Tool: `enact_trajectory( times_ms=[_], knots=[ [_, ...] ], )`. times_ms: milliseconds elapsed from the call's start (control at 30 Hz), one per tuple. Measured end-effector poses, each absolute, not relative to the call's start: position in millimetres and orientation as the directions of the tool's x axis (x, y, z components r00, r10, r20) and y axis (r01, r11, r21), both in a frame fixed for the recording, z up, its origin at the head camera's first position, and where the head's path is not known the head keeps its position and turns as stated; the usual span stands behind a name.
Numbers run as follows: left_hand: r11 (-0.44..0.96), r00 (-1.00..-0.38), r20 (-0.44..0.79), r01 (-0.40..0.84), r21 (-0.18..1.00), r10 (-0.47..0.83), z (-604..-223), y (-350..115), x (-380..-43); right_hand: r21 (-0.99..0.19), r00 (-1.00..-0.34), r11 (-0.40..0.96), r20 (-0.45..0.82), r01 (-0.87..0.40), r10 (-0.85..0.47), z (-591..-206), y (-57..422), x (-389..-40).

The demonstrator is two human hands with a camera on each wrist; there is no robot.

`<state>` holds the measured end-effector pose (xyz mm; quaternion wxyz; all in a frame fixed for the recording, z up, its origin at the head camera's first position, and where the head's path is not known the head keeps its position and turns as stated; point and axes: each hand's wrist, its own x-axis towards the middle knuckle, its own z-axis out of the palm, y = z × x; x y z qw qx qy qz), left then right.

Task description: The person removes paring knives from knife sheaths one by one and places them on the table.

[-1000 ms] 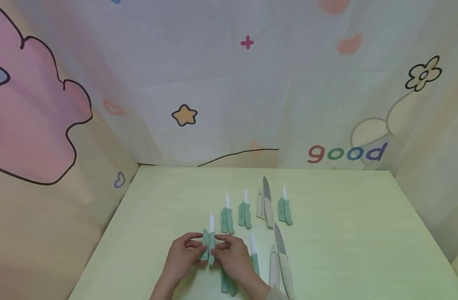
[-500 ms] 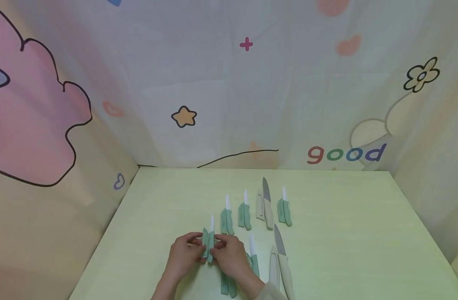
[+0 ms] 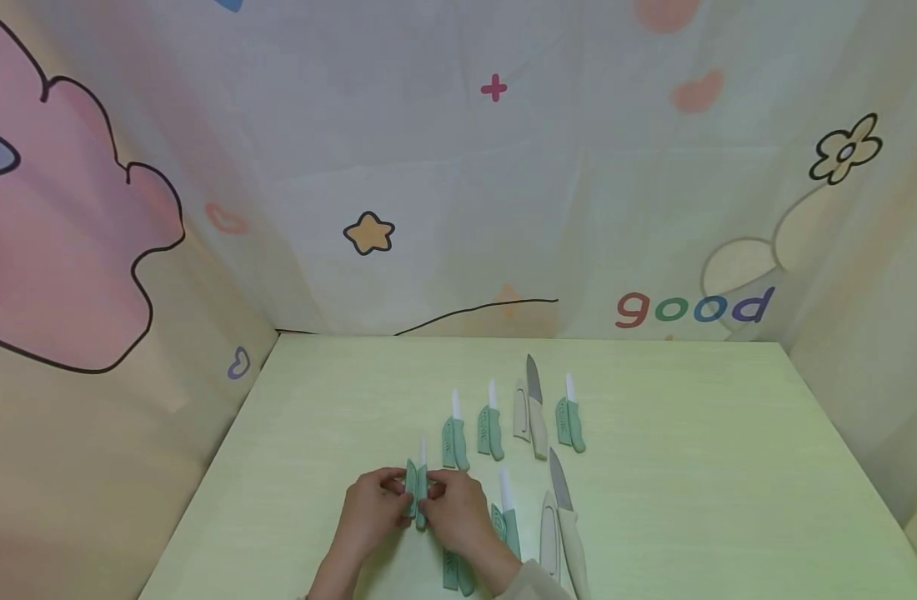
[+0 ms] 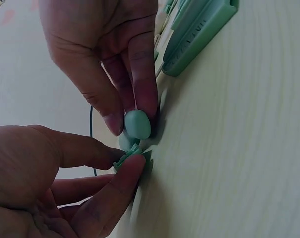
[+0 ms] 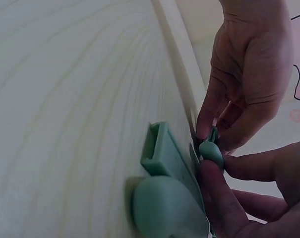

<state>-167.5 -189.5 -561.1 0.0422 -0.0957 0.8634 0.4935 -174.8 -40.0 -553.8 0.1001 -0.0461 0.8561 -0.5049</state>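
Observation:
In the head view my left hand (image 3: 372,504) pinches a green blade sheath (image 3: 411,477) between thumb and fingers. Close against its right side stands a small paring knife (image 3: 422,475) with a green handle and a white blade pointing away. My right hand (image 3: 461,508) grips that knife by its handle. Seen from the left wrist, the rounded handle end (image 4: 138,124) and the sheath sit side by side, just above or on the table; which, I cannot tell. Another green knife and sheath (image 3: 449,573) lie partly hidden under my right forearm.
A back row holds green paring knives (image 3: 460,442) with sheaths and a beige-handled knife (image 3: 536,417) beside its sheath (image 3: 521,412). Right of my right hand lie a green knife (image 3: 512,529) and a larger beige knife (image 3: 571,542). A printed curtain (image 3: 428,167) hangs behind the table (image 3: 691,467).
The knife in my right hand has dipped slightly toward me, its blade tip lower in the head view. Both hands keep their grips and have barely shifted. The other knives lie unmoved.

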Motion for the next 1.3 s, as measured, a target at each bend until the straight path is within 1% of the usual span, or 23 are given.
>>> enact_trajectory(
  times_ms=[200, 467, 600, 800, 933, 1067, 1300],
  knots=[
    [0.651, -0.982, -0.113, -0.184, 0.736, -0.149, -556, -184, -167, -0.828, -0.974, 0.559, -0.088, -0.044, -0.207, -552, -42, -176],
    [0.775, -0.989, -0.054, -0.14, 0.616, -0.135, -549, -182, -163, -0.775, -0.965, 0.624, -0.076, -0.101, -0.251, -550, -43, -178],
    [0.797, -0.991, -0.046, -0.126, 0.591, -0.123, -549, -181, -163, -0.765, -0.96, 0.637, -0.098, -0.095, -0.261, -549, -44, -179],
    [0.796, -0.993, -0.018, -0.104, 0.596, -0.116, -551, -182, -163, -0.763, -0.953, 0.643, -0.143, -0.066, -0.267, -549, -44, -179],
    [0.799, -0.993, -0.006, -0.1, 0.593, -0.119, -552, -183, -164, -0.762, -0.952, 0.644, -0.14, -0.071, -0.271, -547, -44, -180],
    [0.793, -0.992, -0.024, -0.115, 0.598, -0.125, -551, -183, -165, -0.762, -0.95, 0.645, -0.152, -0.064, -0.274, -548, -44, -181],
    [0.792, -0.99, -0.051, -0.138, 0.594, -0.135, -551, -184, -165, -0.766, -0.955, 0.635, -0.105, -0.101, -0.278, -548, -41, -178]
  ],
)
